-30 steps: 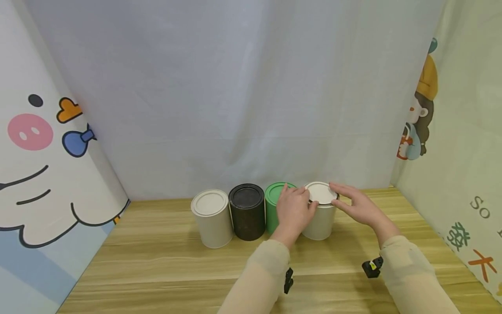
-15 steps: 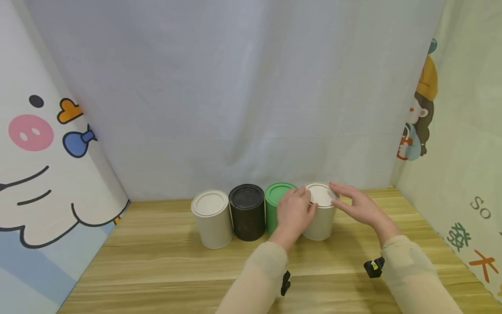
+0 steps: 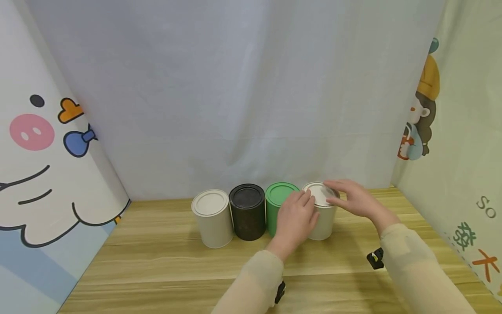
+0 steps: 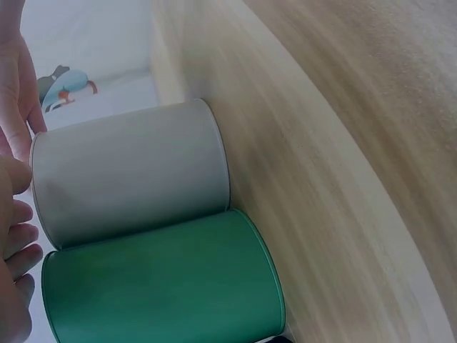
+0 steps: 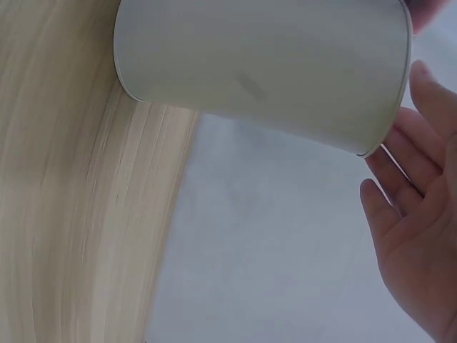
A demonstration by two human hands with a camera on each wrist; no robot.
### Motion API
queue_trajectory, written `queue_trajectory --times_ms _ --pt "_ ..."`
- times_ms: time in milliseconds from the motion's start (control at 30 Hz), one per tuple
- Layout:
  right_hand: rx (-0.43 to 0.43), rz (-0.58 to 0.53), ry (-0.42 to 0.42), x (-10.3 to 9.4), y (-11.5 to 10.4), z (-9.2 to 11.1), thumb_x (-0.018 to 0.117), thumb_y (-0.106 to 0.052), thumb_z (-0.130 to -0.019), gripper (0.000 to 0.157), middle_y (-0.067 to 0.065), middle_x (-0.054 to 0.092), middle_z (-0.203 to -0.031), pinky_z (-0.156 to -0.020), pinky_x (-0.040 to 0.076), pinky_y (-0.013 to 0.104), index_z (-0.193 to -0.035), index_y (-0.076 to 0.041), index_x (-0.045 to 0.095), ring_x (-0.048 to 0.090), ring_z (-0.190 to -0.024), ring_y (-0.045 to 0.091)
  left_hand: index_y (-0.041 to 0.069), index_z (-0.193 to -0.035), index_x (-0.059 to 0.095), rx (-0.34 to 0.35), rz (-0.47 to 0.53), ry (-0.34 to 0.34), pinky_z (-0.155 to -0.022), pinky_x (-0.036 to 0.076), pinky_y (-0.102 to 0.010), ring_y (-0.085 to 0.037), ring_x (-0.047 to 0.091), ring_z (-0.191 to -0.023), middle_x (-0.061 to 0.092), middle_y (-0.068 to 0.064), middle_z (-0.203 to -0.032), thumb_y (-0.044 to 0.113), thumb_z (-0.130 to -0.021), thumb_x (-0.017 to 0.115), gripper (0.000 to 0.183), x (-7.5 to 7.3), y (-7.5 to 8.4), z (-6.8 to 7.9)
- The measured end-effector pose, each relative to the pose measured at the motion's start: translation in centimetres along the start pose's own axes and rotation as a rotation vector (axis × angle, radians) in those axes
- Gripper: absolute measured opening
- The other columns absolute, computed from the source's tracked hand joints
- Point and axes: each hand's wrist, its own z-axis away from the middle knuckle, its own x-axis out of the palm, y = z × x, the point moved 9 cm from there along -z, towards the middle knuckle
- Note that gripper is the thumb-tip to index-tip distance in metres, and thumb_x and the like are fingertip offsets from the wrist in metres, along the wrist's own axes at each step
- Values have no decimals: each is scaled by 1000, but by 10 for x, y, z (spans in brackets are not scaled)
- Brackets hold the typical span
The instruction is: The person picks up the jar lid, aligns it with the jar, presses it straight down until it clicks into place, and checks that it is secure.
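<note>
Four-square upright, a lidded white can (image 3: 323,222) stands at the right end of a row of cans. My left hand (image 3: 295,218) is at its left front rim, fingers fairly straight, partly covering the green can (image 3: 281,194) beside it. My right hand (image 3: 354,198) is at the right side of the white lid (image 3: 317,192), thumb and fingers extended. In the right wrist view, the right hand (image 5: 421,229) is spread about the can's top edge; contact is hard to tell. The left wrist view shows the white can (image 4: 128,171) touching the green can (image 4: 171,286).
A black can (image 3: 248,218) and another white can (image 3: 213,224) continue the row leftward on the wooden table (image 3: 157,261). A pale curtain (image 3: 196,109) hangs close behind. Printed side panels flank the table.
Both hands have shifted slightly: the left a little down, the right a little left over the lid. A dark line under the white lid's edge no longer shows.
</note>
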Motion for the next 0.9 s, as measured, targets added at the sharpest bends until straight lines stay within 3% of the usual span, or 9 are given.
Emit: queue_trajectory --times_ms 167,500,900 --pt "21 1 -42 4 1 -3 72 -13 -91 49 28 57 -132 -101 41 60 -132 9 57 53 -120 46 13 -125 68 41 -28 23 -111 37 -31 -16 56 -124 64 -1 -131 43 -96 63 42 -1 5 4" --pt "44 17 -72 9 5 -5 73 -15 -91 50 27 58 -131 -97 45 58 -133 9 57 55 -117 43 13 -125 67 42 -25 59 -112 36 -30 -15 56 -124 64 -1 -130 44 -95 63 43 1 5 9" --pt "55 84 -103 8 -1 -8 74 -16 -90 51 29 58 -130 -100 43 59 -131 10 57 54 -118 46 13 -125 66 30 5 26 -112 35 -30 -16 55 -124 64 -1 -129 45 -94 64 44 2 5 9"
